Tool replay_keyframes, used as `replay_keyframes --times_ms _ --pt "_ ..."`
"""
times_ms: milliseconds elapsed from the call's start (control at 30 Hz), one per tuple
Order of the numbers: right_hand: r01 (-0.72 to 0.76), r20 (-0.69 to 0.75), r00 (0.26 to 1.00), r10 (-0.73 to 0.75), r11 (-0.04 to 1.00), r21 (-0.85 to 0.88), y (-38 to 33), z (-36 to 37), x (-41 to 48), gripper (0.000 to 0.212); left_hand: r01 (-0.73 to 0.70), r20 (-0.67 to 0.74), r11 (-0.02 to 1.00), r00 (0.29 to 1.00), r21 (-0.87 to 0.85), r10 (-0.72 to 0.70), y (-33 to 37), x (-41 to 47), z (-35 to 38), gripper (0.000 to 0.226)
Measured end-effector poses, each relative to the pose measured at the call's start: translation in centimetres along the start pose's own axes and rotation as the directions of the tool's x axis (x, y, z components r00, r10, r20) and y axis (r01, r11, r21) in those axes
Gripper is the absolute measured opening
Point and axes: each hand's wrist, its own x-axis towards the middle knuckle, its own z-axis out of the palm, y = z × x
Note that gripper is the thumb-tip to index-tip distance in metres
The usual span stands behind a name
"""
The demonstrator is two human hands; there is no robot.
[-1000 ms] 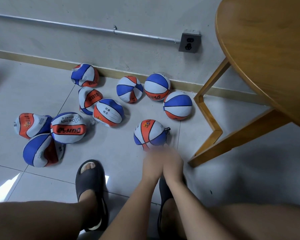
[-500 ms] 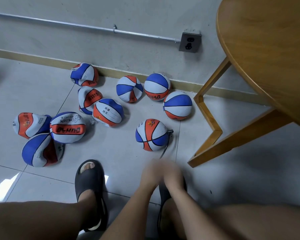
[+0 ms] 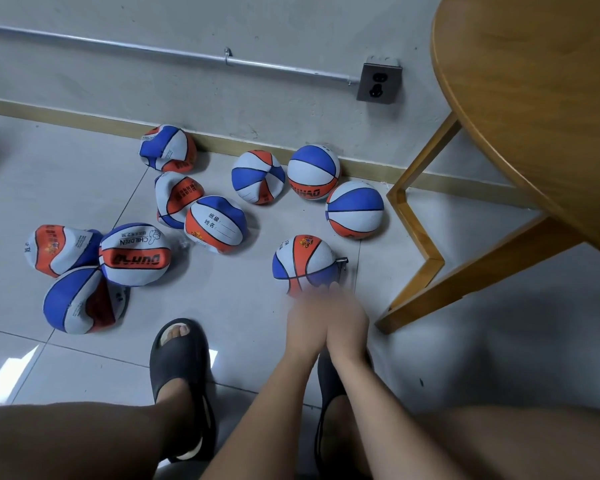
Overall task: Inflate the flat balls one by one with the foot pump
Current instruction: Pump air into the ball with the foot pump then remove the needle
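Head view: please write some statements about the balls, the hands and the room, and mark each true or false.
1. A small metal piece sticks out beside the ball nearest the hands. True.
2. The wall socket has a plug in it. False: nothing is plugged in.
3. The left hand and right hand are far apart. False: they are close together.
4. Balls lie on the wooden table. False: all lie on the tiled floor.
5. The person wears dark slippers. True.
6. The leftmost ball by the wall looks dented. True.
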Motion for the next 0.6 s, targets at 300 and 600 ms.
replay_keyframes --times_ms 300,600 --pt "-0.169 0.096 0.978 0.183 0.977 -0.13 5.3 -1.0 -0.7 0.052 0.154 0.131 0.968 0.975 0.199 -0.182 -5.0 0.4 0.1 0.047" --pt "-0.158 0.132 0.974 0.184 0.969 -0.188 4.9 -0.5 -0.5 0.049 0.132 0.066 0.965 0.986 0.226 -0.15 -4.9 0.0 -0.5 0.045"
